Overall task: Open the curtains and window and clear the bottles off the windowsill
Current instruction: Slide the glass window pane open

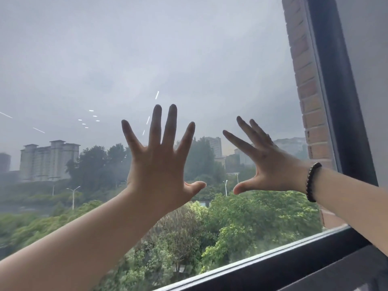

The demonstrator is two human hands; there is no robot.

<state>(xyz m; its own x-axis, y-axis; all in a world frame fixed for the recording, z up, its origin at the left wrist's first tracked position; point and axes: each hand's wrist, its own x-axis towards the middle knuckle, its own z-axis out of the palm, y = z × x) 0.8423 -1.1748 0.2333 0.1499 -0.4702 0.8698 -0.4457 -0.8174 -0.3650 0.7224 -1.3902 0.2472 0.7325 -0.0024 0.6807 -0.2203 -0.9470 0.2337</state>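
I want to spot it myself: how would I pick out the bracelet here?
Start at the big window pane and its dark frame on the right. The right hand reaches in from that side, fingers spread. The bracelet circles its wrist: dark round beads; the left hand has a bare wrist.

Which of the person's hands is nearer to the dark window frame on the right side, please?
The right. The right hand, fingers spread against the glass, is beside the dark window frame, its braceleted wrist almost at it. The left hand, also spread, is near the middle of the pane, farther away.
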